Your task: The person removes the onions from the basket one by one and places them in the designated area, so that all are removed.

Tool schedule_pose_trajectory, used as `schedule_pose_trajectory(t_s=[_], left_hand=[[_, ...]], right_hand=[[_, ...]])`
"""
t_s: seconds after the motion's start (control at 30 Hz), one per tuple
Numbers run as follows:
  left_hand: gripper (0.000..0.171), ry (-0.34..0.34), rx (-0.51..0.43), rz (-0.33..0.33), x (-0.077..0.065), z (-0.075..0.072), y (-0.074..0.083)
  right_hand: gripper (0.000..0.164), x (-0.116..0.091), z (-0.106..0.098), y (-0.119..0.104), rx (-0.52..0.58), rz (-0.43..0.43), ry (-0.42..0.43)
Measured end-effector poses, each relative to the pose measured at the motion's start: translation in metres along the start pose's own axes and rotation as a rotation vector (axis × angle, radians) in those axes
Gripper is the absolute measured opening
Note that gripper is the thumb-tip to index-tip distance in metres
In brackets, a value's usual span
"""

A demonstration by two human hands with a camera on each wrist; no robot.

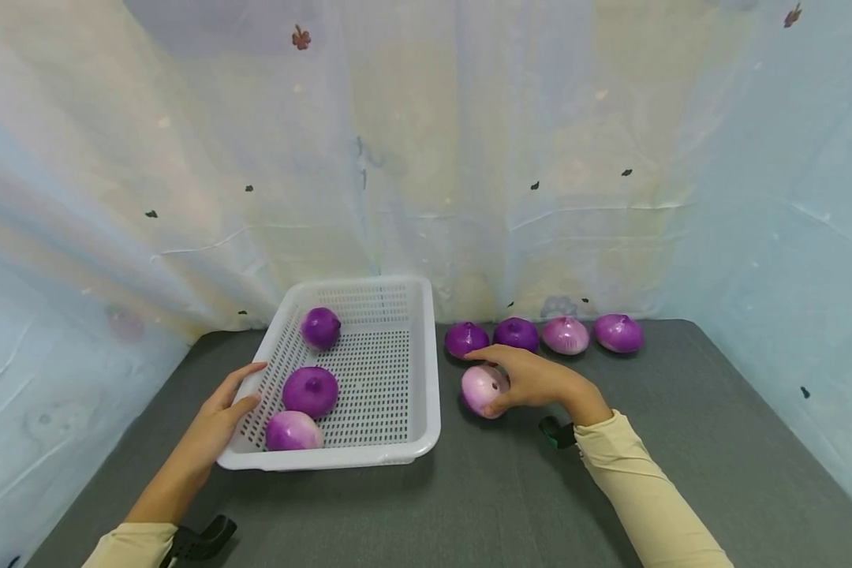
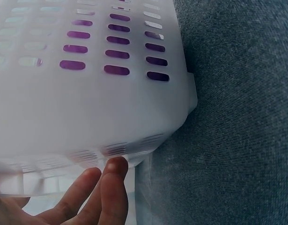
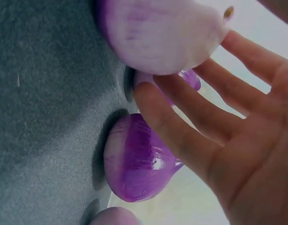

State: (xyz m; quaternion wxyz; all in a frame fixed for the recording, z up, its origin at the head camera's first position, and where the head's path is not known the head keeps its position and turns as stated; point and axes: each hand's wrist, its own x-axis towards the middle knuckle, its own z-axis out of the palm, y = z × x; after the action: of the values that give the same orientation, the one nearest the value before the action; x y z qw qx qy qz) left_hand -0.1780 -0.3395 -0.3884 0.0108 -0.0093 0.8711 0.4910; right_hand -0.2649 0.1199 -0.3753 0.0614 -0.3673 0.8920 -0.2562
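My left hand holds the left rim of a white plastic basket, thumb at the rim. In the left wrist view its fingertips meet the outer wall below the rim. My right hand grips a pale pink-and-white onion just right of the basket, thumb on its near side and fingers over the far side. The right wrist view shows the fingers against that onion. Inside the basket, along its left side, lie a dark purple onion, a purple onion and a purple-and-white onion.
Behind my right hand a row of onions stretches along the back of the grey table: two purple ones, a pink one and another purple one. A pale patterned curtain hangs behind and at both sides.
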Motion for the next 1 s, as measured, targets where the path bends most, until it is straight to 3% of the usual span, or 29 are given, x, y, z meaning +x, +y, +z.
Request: schedule_pose_trajectory(t_s=[0.63, 1.0], left_hand=[[0.054, 0.007, 0.007, 0.001, -0.0015, 0.0015, 0.0017], [0.054, 0.002, -0.005, -0.002, -0.0015, 0.001, 0.002]], right_hand=[[0.077, 0.0022, 0.004, 0.0006, -0.021, 0.008, 0.001], [0.075, 0.0023, 0.0045, 0.0018, -0.06, -0.036, -0.003]])
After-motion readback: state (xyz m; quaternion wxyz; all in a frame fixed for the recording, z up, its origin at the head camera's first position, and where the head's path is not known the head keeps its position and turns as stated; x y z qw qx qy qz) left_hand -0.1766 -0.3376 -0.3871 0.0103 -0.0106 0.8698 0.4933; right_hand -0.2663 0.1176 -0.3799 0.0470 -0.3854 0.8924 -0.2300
